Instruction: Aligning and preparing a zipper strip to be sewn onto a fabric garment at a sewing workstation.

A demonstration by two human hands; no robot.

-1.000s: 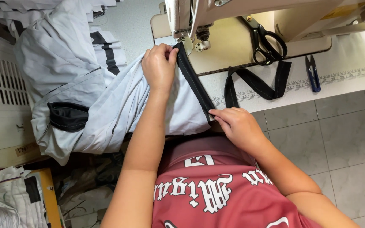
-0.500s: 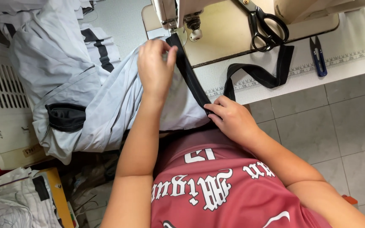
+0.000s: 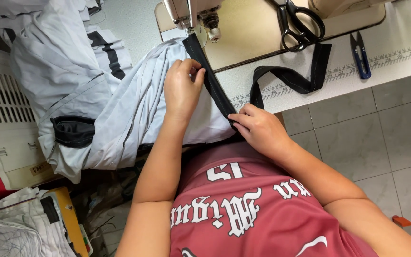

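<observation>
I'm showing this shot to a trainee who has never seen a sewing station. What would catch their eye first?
Most likely the black strip running from the sewing machine's needle area down the light grey garment, pinched by the left hand higher up and the right hand at the table edge. Next, the black scissors on the machine bed, with small blue snips on the white table to their right.
</observation>
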